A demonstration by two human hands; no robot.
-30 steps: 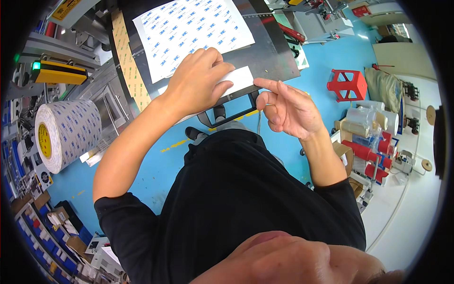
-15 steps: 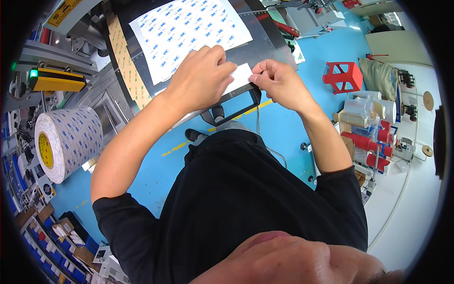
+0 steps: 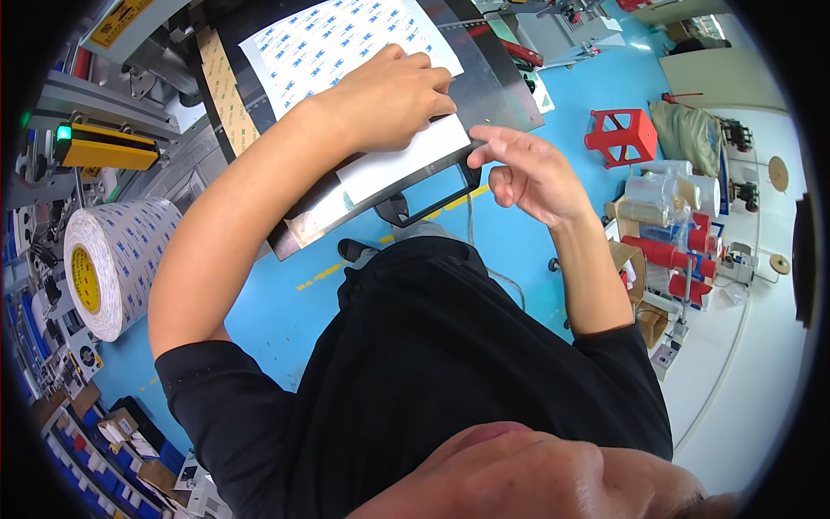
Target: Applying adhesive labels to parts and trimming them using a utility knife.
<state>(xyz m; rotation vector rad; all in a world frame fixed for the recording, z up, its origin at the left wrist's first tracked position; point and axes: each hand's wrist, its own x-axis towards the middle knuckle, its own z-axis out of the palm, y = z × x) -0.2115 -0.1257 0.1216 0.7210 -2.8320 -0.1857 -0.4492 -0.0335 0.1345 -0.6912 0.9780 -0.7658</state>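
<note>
A white sheet printed with rows of blue marks (image 3: 346,52) lies on a dark metal table (image 3: 501,95). In front of it, along the near edge, rests a plain white strip (image 3: 399,166). My left hand (image 3: 393,99) lies across the printed sheet's near right part, with its curled fingertips down by the strip's far edge. Whatever those fingers may grip is hidden under the hand. Just off the strip's right end, my right hand (image 3: 534,171) is open with fingers apart, holding nothing.
A tan printed strip (image 3: 226,99) runs along the table's left side. A large roll of the blue-marked material (image 3: 130,259) hangs at left, below a yellow-black sensor bar (image 3: 108,147). A black handle frame (image 3: 432,203) juts from the front edge. A red stool (image 3: 622,137) stands at right.
My right hand has let go of the white strip's right end and spread its fingers. My left hand has moved away from me and rightward, uncovering more of the strip and the table's near left corner.
</note>
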